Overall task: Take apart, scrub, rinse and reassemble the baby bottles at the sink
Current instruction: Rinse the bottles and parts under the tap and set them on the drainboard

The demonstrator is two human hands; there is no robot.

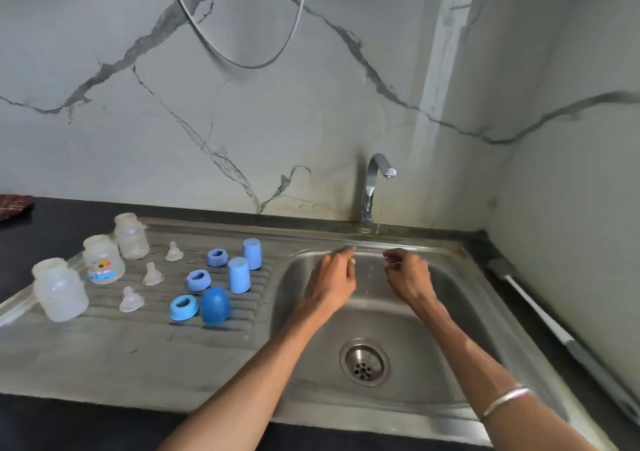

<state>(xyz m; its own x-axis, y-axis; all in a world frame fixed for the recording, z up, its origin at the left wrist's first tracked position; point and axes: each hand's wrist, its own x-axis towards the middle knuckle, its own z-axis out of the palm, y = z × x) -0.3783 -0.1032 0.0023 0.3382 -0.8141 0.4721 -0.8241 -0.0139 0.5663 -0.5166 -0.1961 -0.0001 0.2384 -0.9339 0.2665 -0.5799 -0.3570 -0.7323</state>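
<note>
Three bottles [100, 260] stand empty (uncapped); both hands [332, 275] hover over the sink [450, 364], fingers loosely curled, holding nothing.

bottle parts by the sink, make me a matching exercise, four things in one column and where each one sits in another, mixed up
Things:
1. printed bottle
2. dark blue domed cap
3. tap
4. drain

Places:
A. basin floor, between the forearms
B. middle of the three bottles on the drainboard's left
C. nearest of the three caps
D. back rim of the sink, at the wall

Pairs: 1-B, 2-C, 3-D, 4-A
</note>
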